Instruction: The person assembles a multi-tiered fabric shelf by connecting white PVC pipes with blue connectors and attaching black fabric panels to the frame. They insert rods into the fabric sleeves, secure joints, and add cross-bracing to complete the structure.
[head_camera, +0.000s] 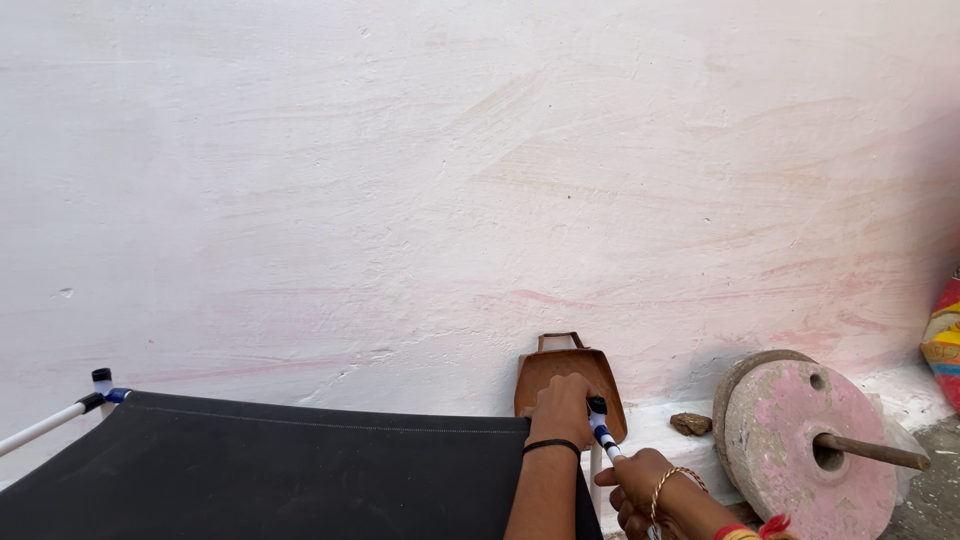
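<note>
A folding cot with black fabric (250, 470) and a white tube frame fills the lower left. My left hand (560, 408) rests closed over the cot's far right corner, a black band on its wrist. My right hand (638, 482), wearing a gold bangle, grips the white frame tube (603, 432) with blue bands and a black cap just below that corner. Behind both hands a brown dustpan (570, 365) leans upright against the white wall.
A round pinkish grinding stone (805, 450) with a wooden handle leans on the wall at the right, a small rock (690, 423) beside it. The cot's other corner cap (102, 378) is at left. Colourful cloth (945, 345) shows at the right edge.
</note>
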